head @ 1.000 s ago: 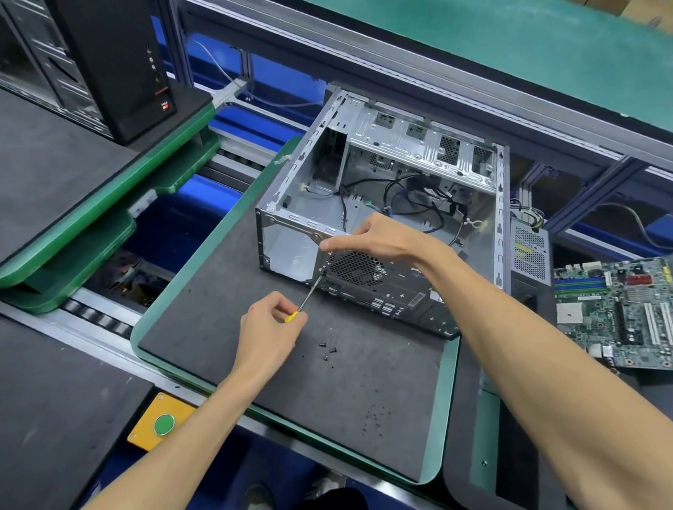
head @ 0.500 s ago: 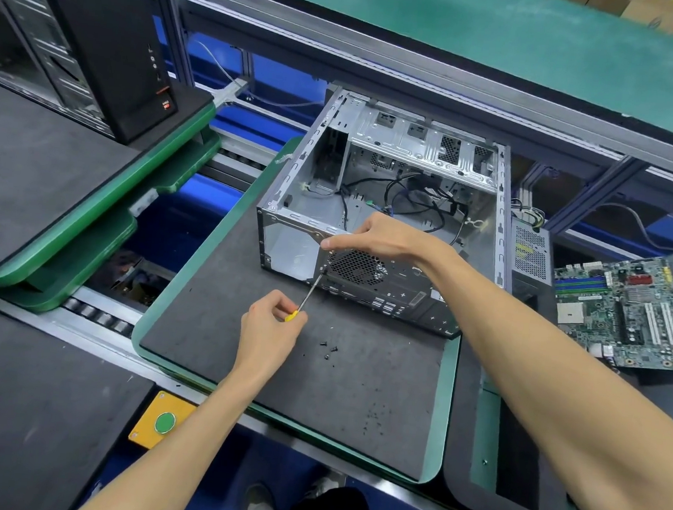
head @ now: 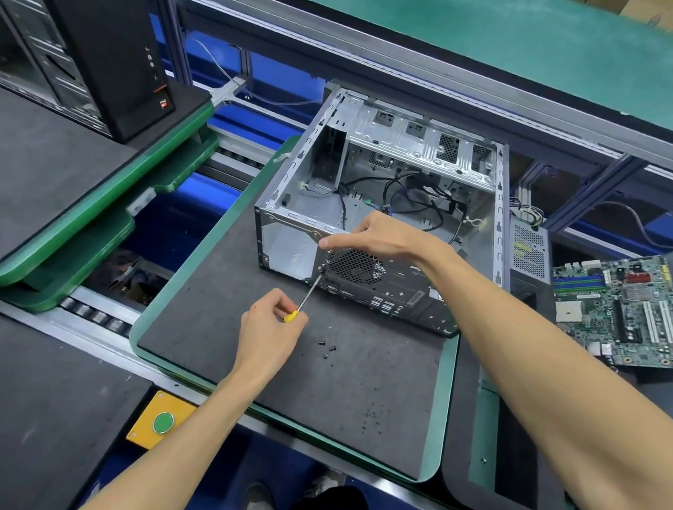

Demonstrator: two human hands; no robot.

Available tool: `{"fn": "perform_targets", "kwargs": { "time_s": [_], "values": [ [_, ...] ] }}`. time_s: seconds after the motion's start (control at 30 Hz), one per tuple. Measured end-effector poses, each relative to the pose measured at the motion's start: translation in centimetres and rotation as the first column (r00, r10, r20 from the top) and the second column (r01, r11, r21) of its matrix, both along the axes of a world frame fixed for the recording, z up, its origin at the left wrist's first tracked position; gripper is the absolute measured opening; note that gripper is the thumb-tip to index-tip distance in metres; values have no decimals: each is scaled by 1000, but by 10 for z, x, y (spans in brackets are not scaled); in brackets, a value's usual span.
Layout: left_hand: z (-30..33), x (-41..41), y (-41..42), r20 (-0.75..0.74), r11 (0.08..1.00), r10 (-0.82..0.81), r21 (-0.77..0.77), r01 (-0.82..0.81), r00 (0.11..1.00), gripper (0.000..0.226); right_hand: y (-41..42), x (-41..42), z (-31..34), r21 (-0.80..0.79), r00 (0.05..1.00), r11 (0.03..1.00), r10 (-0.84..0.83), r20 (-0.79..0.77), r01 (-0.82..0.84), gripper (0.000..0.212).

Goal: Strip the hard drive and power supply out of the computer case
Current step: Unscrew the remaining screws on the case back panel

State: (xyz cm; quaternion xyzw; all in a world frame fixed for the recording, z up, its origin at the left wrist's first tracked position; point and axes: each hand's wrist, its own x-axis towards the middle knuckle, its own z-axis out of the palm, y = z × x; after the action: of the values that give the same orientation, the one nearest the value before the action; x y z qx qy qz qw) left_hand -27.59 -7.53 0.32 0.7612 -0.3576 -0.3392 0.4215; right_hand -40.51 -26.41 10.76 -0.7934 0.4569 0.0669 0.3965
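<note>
The open computer case (head: 382, 218) lay on its side on a dark foam mat with a green rim (head: 432, 423), its stripped interior facing up and loose black cables (head: 416, 198) tangled on its floor. The person's left hand (head: 270, 330) was curled round the yellow handle of a small screwdriver (head: 303, 300) just in front of the case — the shaft slanted up so its tip met the rear panel beside the round fan grille (head: 354, 266). The right hand (head: 380, 236) rested on the case's near top edge, fingers bent over the rim and the forefinger stretched along it, gripping nothing else. A few black screws (head: 327, 348) lay on the mat in front of the case. To the right of the case stood a grey power supply (head: 528, 249), and beyond that a green motherboard (head: 620, 309). Well off to the case's left stood a black tower (head: 98, 35).
</note>
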Motion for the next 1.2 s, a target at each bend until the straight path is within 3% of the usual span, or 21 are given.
{"fn": "perform_targets", "kwargs": {
  "time_s": [0.17, 0.33, 0.53, 0.63, 0.73, 0.87, 1.07, 1.2],
  "values": [
    [-2, 0, -4, -38, 1000, 7, 10, -6, 999, 12, 0, 0, -1, 2, 1000, 1000, 2, 7, -2, 77],
    [-4, -4, -2, -431, 996, 93, 39, -85, 897, 15, 0, 1, -1, 4, 1000, 1000, -3, 10, 3, 78],
    [0, -2, -6, -438, 995, 68, 99, -27, 896, 18, 0, 2, -1, -1, 1000, 1000, -1, 3, 1, 79],
    [-2, -6, -4, -438, 979, 51, 200, 43, 897, 38, 0, 1, -1, -1, 1000, 1000, -10, 7, 10, 79],
    [-5, -8, -1, -443, 982, 98, 186, -15, 891, 27, 0, 1, -2, 10, 1000, 1000, -14, 5, 14, 80],
    [-11, -2, 3, -605, 989, 135, 124, -75, 785, 16, 0, 0, -2, 11, 1000, 1000, -13, 11, 13, 79],
    [-9, -6, 5, -699, 986, 14, 129, 107, 715, 21, 0, 0, -1, 0, 1000, 1000, -12, 3, 12, 78],
    [-10, -11, 4, -765, 993, 79, 114, 14, 639, 26, 0, 0, 0, 2, 1000, 1000, -19, 5, 19, 79]
  ]
}}
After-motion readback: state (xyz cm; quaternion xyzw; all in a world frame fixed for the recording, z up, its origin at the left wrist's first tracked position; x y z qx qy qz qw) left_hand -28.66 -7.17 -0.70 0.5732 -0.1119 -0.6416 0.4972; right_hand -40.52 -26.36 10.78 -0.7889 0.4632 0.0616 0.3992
